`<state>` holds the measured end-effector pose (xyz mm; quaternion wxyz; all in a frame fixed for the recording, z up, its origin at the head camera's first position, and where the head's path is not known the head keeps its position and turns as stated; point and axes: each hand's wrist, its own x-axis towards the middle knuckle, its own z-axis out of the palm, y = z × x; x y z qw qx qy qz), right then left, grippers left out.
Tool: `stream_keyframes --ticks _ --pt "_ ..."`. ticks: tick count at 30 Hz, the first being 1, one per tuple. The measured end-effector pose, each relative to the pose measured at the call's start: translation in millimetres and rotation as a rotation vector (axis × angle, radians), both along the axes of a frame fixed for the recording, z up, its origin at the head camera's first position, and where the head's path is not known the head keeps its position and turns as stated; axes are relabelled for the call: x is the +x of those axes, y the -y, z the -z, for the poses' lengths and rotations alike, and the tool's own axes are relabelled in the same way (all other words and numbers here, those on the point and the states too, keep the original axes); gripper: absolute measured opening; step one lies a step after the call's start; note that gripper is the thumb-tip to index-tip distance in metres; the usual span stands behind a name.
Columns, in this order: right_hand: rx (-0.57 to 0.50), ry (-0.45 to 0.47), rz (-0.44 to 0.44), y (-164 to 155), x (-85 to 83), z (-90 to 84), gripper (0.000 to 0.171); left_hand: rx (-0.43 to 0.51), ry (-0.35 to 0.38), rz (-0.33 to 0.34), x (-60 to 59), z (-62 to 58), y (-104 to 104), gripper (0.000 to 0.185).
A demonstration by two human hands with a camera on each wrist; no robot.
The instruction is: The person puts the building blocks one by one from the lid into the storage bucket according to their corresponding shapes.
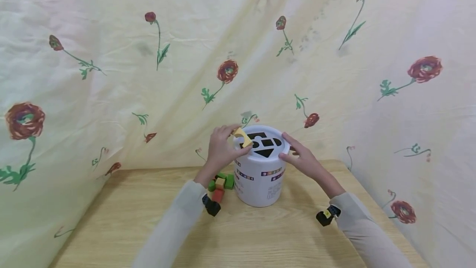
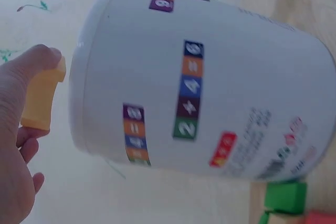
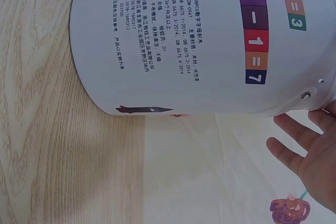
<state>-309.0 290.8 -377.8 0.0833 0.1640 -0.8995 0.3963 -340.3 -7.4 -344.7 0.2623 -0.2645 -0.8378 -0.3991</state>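
Over the bucket [image 1: 260, 177], left hand [image 1: 220, 149] pinches yellow block [image 1: 242, 136].

Bright, even light; soft shadows on the table [image 1: 260, 235] (left wrist view blurred).

backdrop: cream rose-print cloth [image 1: 111, 74] | furniture: light wooden table [image 1: 122, 218]
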Motion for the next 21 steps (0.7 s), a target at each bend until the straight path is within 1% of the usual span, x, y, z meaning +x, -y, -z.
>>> stream_keyframes --ticks 3,6,8,13,15,21 --pt "-0.007 -0.003 0.000 0.2 0.4 0.7 0.080 -0.020 0.020 -0.049 -2.6 -7.5 -13.5 0.073" --pt "-0.009 -0.001 0.001 0.6 -0.1 2.1 0.080 -0.018 0.052 -0.086 -5.9 -11.3 -24.5 0.077" --pt "-0.013 0.002 0.001 1.1 -0.8 3.1 0.080 -0.029 0.075 -0.113 -9.3 -11.9 -30.4 0.080" --pt "-0.022 0.012 0.006 1.1 -1.0 5.0 0.081 -0.101 0.138 -0.170 -17.1 -9.7 -41.8 0.083" --pt "-0.019 0.008 0.011 0.7 -0.9 5.6 0.081 -0.117 0.163 -0.172 -19.5 -8.5 -44.8 0.082" --pt "-0.020 -0.013 0.010 -0.3 -2.1 6.9 0.079 -0.152 0.221 -0.149 -25.8 -5.9 -49.2 0.079"
